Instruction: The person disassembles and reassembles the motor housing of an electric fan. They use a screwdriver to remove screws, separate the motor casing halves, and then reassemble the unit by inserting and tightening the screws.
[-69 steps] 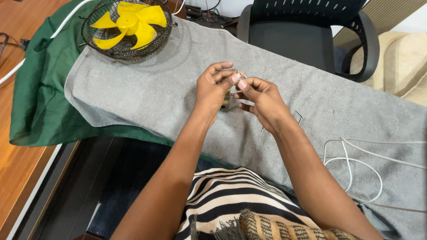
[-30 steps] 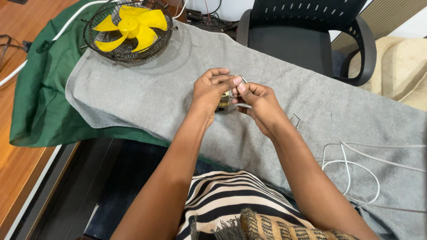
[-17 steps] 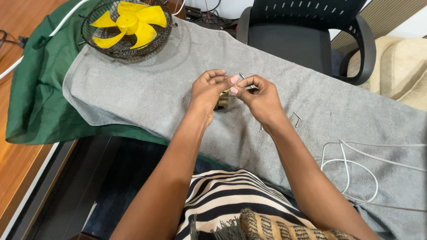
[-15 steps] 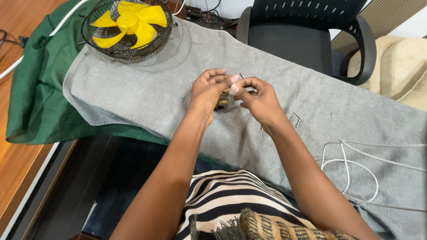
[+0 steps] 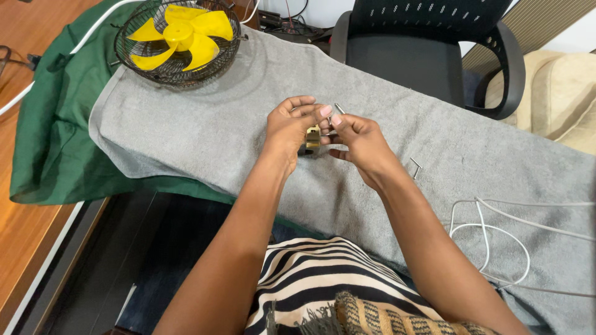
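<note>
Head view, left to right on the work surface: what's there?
Green cloth → yellow-bladed fan in a wire cage → left hand → small brass-coloured part → right hand → loose metal pin → white wire loops.

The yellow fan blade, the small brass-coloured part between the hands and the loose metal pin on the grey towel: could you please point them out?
yellow fan blade (image 5: 180,36): head view, on its hub.
small brass-coloured part (image 5: 311,138): head view, on its visible face.
metal pin (image 5: 415,166): head view, mid-shaft.

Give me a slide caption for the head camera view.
Both hands, left hand and right hand, hold a small brass part above a gray towel.
</note>
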